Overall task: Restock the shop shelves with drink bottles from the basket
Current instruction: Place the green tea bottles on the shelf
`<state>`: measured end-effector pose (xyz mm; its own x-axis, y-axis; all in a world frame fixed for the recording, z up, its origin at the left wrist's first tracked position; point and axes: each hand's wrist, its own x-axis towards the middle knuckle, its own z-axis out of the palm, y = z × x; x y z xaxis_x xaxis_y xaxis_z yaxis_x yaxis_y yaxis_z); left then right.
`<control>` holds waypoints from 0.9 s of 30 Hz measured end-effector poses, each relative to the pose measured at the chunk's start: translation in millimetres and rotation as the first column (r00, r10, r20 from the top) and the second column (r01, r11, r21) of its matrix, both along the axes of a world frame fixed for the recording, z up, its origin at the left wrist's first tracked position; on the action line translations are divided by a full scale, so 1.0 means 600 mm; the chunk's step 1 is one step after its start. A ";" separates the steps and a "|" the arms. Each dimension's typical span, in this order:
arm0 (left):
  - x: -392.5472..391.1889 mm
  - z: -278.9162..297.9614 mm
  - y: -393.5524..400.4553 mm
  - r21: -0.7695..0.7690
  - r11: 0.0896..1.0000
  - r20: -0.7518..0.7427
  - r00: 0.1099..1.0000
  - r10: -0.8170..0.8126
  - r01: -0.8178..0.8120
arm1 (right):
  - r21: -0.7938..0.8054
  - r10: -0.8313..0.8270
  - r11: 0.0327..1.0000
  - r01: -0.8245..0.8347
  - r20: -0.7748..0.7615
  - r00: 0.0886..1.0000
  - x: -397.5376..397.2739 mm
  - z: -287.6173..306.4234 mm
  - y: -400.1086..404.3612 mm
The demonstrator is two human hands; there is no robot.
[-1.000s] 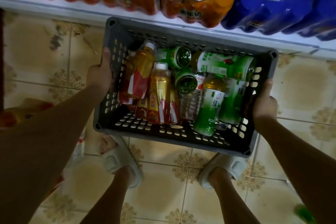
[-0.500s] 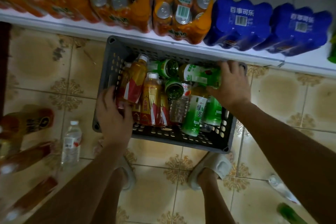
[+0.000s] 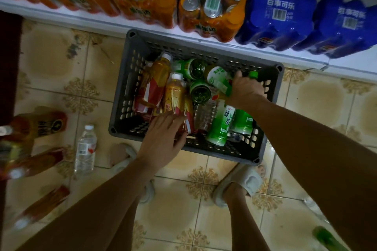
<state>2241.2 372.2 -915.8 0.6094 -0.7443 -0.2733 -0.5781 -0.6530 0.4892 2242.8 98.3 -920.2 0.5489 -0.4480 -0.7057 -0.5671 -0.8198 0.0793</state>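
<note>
A head-down view showed a grey plastic basket (image 3: 130, 79), rectangular with slotted walls, sitting on glossy patterned floor tiles (image 3: 51, 63) just in front of a low white shelf (image 3: 61, 16). The basket held a jumble of drink bottles lying on their sides: amber tea bottles (image 3: 157, 81) with red and gold labels on the left, green bottles (image 3: 219, 126) with white and green labels on the right, and a clear ribbed bottle (image 3: 205, 116) between them.

The right hand (image 3: 244, 91) reached into the far right of the basket, its fingers curled around a green-labelled bottle (image 3: 218, 79) with a bright green cap. The left hand (image 3: 161, 138) lay over the basket's near edge with its fingers (image 3: 173, 120) spread and relaxed, tips touching the red-labelled bottles; whether it gripped one could not be told.

On the shelf stood shrink-wrapped packs of orange soda (image 3: 212, 6), shiny and lumpy, beside blue wrapped packs (image 3: 275, 18) with white lettering. A clear water bottle (image 3: 85, 149) stood on the floor to the left of the basket, near blurred dark bottles (image 3: 40, 122). Two feet in pale rubber slippers (image 3: 244, 181) stood just behind the basket
</note>
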 end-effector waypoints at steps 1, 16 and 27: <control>0.003 0.000 -0.003 -0.009 0.999 -0.018 0.998 0.053 -0.053 | 0.075 -0.113 0.991 0.112 0.015 0.993 -0.007 0.005 0.008; 0.000 0.039 -0.150 0.306 0.514 -0.888 -0.046 0.458 -0.801 | 0.795 -0.915 0.099 0.599 -0.164 0.369 -0.148 0.104 0.185; 0.056 0.046 -0.075 0.598 0.412 -0.786 -0.404 0.468 -0.687 | 0.518 -0.917 0.381 0.766 0.107 0.383 -0.126 0.038 0.127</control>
